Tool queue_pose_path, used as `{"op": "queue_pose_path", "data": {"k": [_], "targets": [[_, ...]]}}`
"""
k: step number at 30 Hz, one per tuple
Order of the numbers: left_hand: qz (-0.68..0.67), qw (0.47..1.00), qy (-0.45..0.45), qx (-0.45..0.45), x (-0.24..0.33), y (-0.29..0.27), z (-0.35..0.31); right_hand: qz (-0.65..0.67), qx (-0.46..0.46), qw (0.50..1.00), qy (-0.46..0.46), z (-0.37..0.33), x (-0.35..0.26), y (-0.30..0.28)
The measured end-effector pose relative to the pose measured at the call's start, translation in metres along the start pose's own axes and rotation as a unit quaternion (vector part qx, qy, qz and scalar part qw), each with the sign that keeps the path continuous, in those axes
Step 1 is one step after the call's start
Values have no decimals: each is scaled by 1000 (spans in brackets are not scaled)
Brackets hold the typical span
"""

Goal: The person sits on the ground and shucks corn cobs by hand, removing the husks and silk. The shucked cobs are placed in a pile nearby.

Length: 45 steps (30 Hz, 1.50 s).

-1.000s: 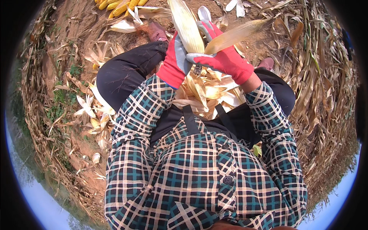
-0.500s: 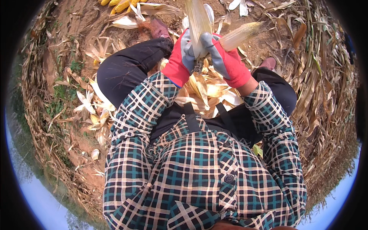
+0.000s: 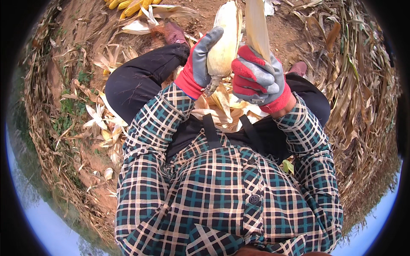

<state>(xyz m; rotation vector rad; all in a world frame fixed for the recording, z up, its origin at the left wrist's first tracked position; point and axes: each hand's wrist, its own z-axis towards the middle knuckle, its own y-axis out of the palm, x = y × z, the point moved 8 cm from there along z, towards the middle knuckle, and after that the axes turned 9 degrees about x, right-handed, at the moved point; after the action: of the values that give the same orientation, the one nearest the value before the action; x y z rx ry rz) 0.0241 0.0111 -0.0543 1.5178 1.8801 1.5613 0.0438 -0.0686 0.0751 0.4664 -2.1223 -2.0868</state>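
An ear of corn (image 3: 222,47), wrapped in pale husk with its stalk end down, stands upright in my left hand (image 3: 200,59). The thumb and fingers of that red and grey glove close round its left side. Beside it my right hand (image 3: 259,81), gloved alike, is clenched round the lower end of a strip of corn husk (image 3: 257,27) that points up and away. A narrow gap parts the right fist from the ear. Loose husks (image 3: 226,102) lie heaped on the ground between my legs, below both hands.
Bare yellow corn ears (image 3: 132,6) are piled at the far left. My bent legs (image 3: 136,81) flank the husk heap. Scattered husks (image 3: 97,116) lie on the soil at the left, and dry corn stalks (image 3: 350,85) cover the right side.
My right hand has come away from the ear toward me, closing into a fist round a strip of husk. The ear in my left hand shows a paler, smoother layer.
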Motion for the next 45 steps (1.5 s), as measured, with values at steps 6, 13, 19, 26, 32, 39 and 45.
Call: {"op": "queue_pose_path", "data": {"k": [6,13,19,26,32,39,45], "targets": [[-38,999,-28,-26,-6,11,0,42,145,978,-145,3,-34,-42],[9,1000,10,-15,3,22,-5,-89,165,930,-317,1,-79,-9],[22,998,59,-21,13,34,-10,-99,173,949,-245,6,-61,-15],[44,994,95,-32,22,39,-16,29,152,968,-197,8,-58,-5],[56,995,67,-45,14,37,-14,29,154,969,-189,9,-58,-4],[5,997,53,-48,10,45,-18,-29,112,977,-180,9,-60,-14],[93,993,63,-40,7,31,-19,-233,246,907,-250,0,-79,-38]]}}
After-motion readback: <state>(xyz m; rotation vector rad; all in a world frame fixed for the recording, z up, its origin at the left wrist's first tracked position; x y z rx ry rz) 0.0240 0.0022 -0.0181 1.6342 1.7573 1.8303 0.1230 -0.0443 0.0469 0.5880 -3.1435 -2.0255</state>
